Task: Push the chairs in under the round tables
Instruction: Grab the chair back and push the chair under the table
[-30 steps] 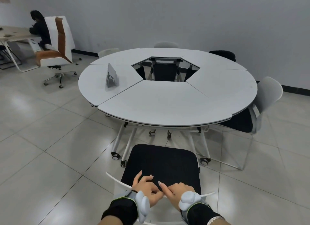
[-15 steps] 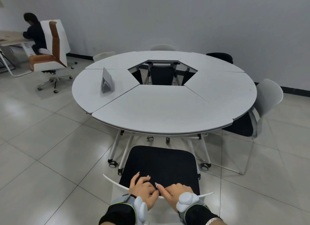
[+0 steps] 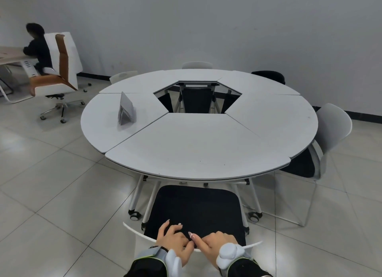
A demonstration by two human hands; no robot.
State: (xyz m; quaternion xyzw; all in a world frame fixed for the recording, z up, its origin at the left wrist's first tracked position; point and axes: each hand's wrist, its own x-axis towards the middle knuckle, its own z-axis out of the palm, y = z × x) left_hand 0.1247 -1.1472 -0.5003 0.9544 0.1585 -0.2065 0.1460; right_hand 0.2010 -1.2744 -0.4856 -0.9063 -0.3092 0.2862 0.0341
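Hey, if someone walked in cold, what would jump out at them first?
A big white round table fills the middle, with a six-sided hole at its centre. Right in front, a black-seated chair stands at the table's near edge, the left hand and right hand holding its white back. Far left sits an orange and white office chair.

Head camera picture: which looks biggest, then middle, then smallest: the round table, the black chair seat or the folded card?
1. Round table: biggest by far.
2. Black chair seat: it is nearest the camera, which makes it look bigger.
3. Folded card: smallest.
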